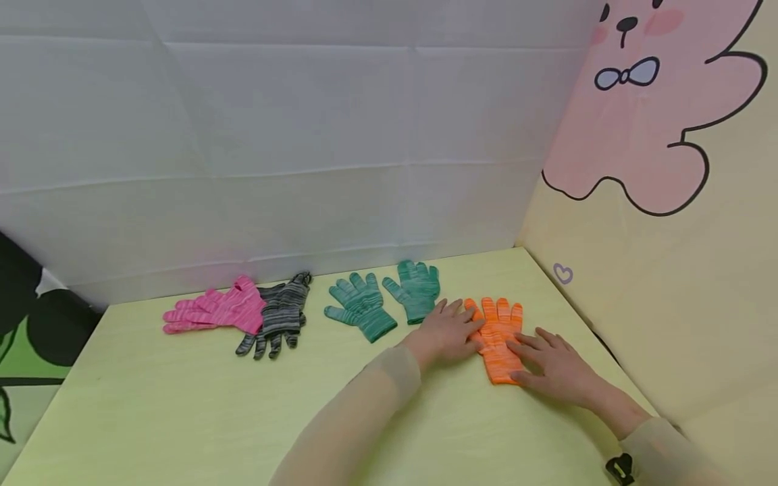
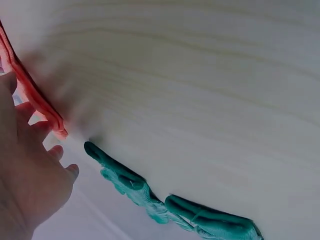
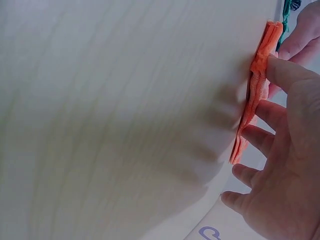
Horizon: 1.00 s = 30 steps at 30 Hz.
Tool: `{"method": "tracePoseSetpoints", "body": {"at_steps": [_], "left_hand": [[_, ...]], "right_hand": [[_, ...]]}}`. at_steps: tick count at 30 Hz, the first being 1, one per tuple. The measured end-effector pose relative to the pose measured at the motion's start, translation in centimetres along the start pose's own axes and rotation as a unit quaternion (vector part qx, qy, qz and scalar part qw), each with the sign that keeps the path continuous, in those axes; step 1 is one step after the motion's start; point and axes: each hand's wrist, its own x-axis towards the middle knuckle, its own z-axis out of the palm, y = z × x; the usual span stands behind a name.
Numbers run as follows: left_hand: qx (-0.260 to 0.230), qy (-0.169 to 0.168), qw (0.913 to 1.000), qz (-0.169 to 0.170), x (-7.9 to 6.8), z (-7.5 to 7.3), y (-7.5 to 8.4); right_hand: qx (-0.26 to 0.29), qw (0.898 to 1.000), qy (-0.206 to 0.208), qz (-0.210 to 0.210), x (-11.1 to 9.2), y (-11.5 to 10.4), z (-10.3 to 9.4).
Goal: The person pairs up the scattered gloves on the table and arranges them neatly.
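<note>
An orange knit glove lies flat on the table, its fingers toward the back wall. In the right wrist view the orange glove shows layered edges at its cuff. My left hand is at its left side, fingertips at the thumb and edge. On the other side my right hand has spread fingers, with some fingertips touching the cuff and palm area. Neither hand curls round the fabric. Just left of my left hand lie two green gloves, one nearer and another farther off.
Farther left, a pink glove pair overlaps dark grey striped gloves. The pale yellow table meets a white cloth wall behind and a yellow wall with a pink cartoon animal on the right.
</note>
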Motion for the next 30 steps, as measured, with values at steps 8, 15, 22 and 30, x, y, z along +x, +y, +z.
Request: {"method": "tracePoseSetpoints", "body": {"at_steps": [8, 15, 22, 30], "left_hand": [[0.056, -0.017, 0.9919, 0.112, -2.5, 0.0, 0.6], [0.030, -0.030, 0.9909, 0.128, -4.1, 0.4, 1.0], [0.019, -0.031, 0.9909, 0.129, -4.3, 0.7, 1.1], [0.009, -0.029, 0.9916, 0.126, -4.6, 0.5, 1.0]], "right_hand": [[-0.005, 1.000, -0.002, 0.003, -0.3, 0.1, 0.1], [-0.007, 1.000, 0.010, -0.012, -0.5, -0.3, -0.3], [-0.017, 0.999, 0.041, -0.018, -1.1, -0.4, -0.6], [0.010, 0.999, 0.051, -0.016, -1.0, -0.6, -0.5]]}}
